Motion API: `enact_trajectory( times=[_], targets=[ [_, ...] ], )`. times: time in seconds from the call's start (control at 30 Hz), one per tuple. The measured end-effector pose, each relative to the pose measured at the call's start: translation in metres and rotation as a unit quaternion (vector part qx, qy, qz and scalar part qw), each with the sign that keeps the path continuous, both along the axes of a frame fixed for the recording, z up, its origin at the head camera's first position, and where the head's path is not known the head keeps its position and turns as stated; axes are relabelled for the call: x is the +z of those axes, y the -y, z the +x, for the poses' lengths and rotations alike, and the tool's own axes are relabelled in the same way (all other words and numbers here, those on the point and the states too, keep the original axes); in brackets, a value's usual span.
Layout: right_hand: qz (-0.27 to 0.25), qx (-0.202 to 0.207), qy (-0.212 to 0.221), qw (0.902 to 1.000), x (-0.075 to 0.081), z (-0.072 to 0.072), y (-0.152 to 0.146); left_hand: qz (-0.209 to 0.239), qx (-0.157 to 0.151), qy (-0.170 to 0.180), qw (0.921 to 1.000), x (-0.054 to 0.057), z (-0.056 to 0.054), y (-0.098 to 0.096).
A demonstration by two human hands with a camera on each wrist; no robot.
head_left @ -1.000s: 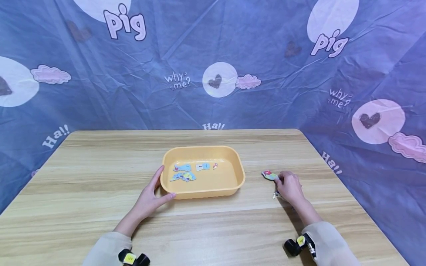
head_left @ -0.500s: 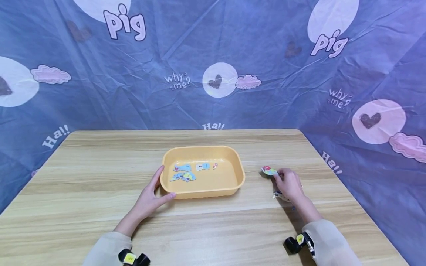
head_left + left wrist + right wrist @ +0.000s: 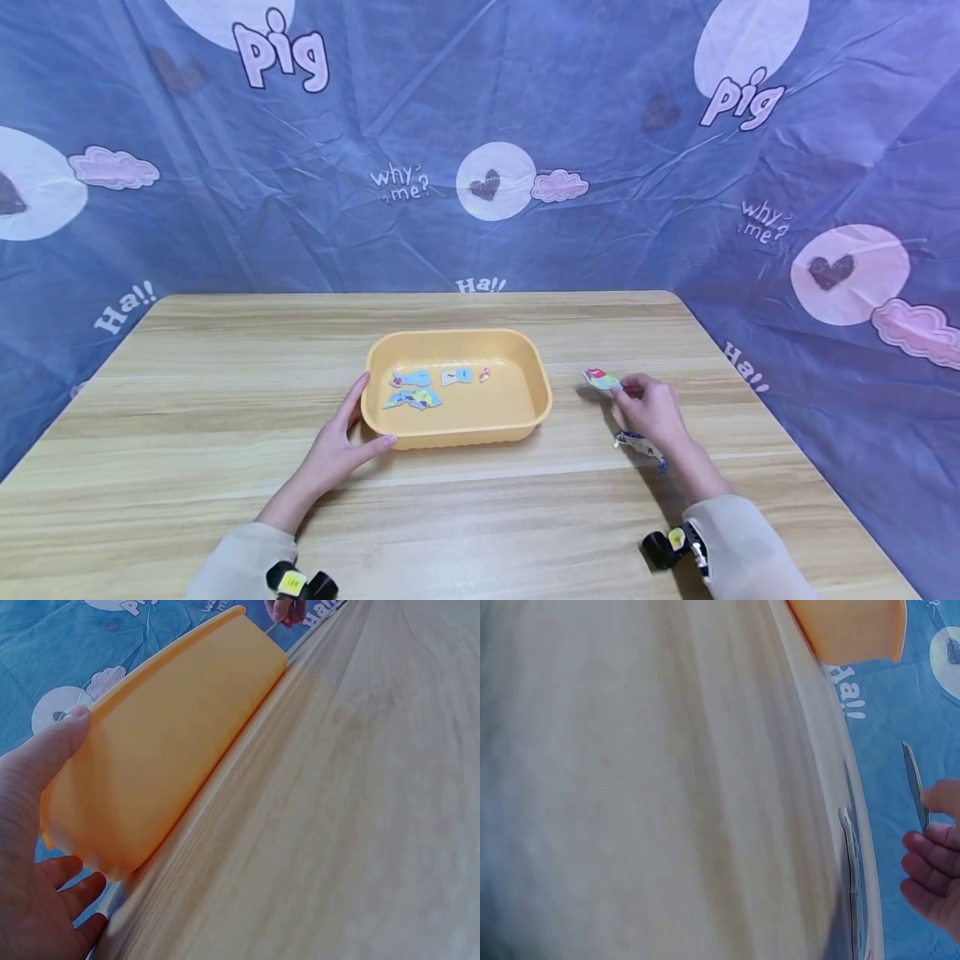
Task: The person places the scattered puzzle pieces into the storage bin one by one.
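Observation:
A yellow-orange plastic tray (image 3: pixel 468 432) stands mid-table with several flat printed cut-outs inside, among them a larger blue and yellow one (image 3: pixel 414 399). My left hand (image 3: pixel 336 446) spans its near left corner, thumb at the front rim and fingers spread along the left end. To the right of the tray, my right hand (image 3: pixel 654 414) pinches a flat cut-out (image 3: pixel 602 380) printed red and green between thumb and fingers. It is raised off the table, showing its thin edge (image 3: pixel 915 784) in the right wrist view. Another dark and white cut-out (image 3: pixel 642 448) lies below this hand.
The wood-grain table (image 3: pixel 480 533) extends around the tray on all sides. A blue printed cloth (image 3: pixel 420 100) hangs behind it and along the sides. Each sleeve carries a small black wrist camera, the left one (image 3: pixel 300 583) and the right one (image 3: pixel 663 548).
My right hand has lifted the red and green cut-out off the table and moved slightly away and left. More of the dark and white cut-out shows. My left hand and the tray stay put.

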State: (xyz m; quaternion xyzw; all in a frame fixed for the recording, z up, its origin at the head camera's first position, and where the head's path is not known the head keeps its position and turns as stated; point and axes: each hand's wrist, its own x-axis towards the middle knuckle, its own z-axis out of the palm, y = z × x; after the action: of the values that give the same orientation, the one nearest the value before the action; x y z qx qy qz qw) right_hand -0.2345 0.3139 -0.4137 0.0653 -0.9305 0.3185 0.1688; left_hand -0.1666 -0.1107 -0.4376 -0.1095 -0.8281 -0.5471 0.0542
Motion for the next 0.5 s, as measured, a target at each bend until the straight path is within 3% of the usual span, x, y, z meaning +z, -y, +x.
enact_trajectory(
  times=[0.5],
  targets=[
    [-0.106, 0.011, -0.058, 0.9926, 0.0011, 0.0027, -0.0015, 0.003, -0.003, -0.002, 1.0, -0.0001, 0.0007, 0.0004]
  ],
)
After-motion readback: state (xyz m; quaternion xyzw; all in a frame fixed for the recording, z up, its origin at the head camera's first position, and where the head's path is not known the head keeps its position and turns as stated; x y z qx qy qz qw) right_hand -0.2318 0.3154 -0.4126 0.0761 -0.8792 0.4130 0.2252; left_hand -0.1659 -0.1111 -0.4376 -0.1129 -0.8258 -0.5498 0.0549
